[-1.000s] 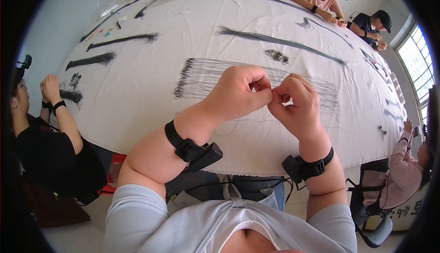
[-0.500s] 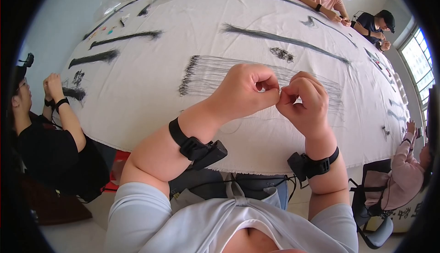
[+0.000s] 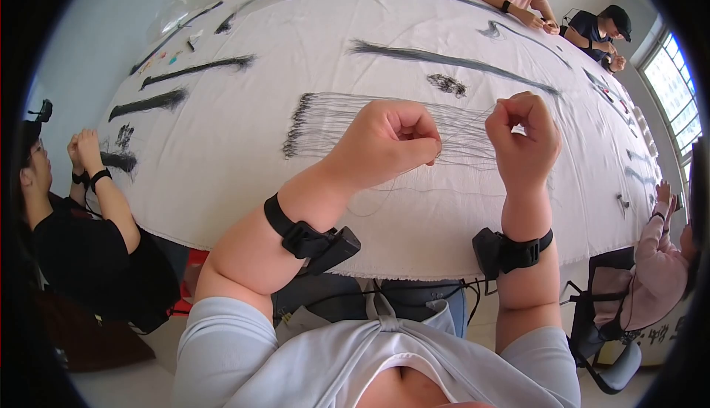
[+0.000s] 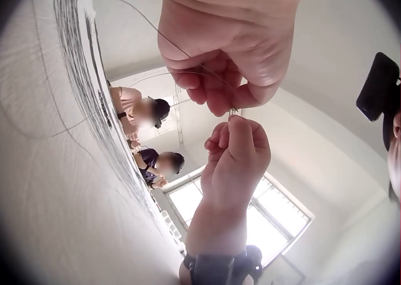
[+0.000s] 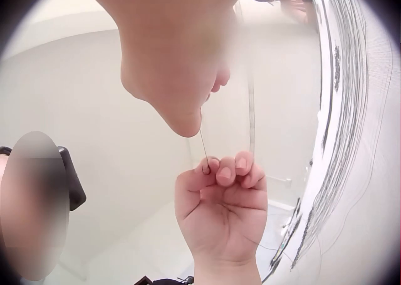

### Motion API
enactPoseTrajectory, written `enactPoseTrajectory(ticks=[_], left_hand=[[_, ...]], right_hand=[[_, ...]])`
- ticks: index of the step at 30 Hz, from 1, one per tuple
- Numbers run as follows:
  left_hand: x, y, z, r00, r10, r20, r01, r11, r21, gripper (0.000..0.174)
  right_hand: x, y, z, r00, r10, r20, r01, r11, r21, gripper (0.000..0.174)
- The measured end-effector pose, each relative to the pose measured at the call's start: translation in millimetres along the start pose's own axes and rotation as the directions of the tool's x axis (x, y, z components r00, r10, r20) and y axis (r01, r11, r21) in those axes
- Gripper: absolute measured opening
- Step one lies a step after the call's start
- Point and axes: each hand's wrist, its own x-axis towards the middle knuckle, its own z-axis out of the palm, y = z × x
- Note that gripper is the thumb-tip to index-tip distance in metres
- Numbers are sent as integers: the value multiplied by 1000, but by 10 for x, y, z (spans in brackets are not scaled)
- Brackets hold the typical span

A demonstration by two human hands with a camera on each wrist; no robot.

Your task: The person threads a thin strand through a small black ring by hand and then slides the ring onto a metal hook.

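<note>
"What lies under the work?"
"A cloth-covered worktop (image 3: 222, 208), with a row of dark strands (image 3: 299, 116) spread on it, partly behind the hands."
"How to do this well?"
"I'd steady the left hand (image 3: 392, 145) and draw the right hand (image 3: 526, 142) evenly, keeping the thin line (image 3: 467, 123) taut between them, unsnagged on the small hook (image 5: 206, 169)."
"And the pose?"
"Hands apart, fingers curled. Left grip pinches the hook; right grip pinches the line."

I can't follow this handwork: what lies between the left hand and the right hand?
A thin strand spans the gap between the right hand and the left hand; it shows in the right wrist view.
</note>
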Motion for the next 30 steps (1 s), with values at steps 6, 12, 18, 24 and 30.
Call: enactPoseTrajectory(ticks=[6, 12, 18, 24, 30], left_hand=[[-4, -18, -5, 998, -15, 62, 20, 997, -68, 3], [-9, 9, 6, 991, -15, 136, 39, 984, -172, 2], [-35, 59, 22, 981, -47, 188, 90, 971, -222, 2], [-39, 66, 15, 957, -87, 277, 157, 957, -243, 2], [-39, 59, 26, 946, -93, 311, 174, 954, -245, 2]], right_hand=[[147, 389, -157, 964, 92, -250, -137, 975, -172, 11], [493, 788, -674, 950, 91, -298, -192, 925, -328, 15], [751, 1252, -1384, 973, 86, -216, -197, 798, -570, 20], [802, 1738, -2282, 942, 158, -296, -323, 667, -671, 27], [806, 1973, -3012, 916, 179, -359, -397, 528, -751, 34]])
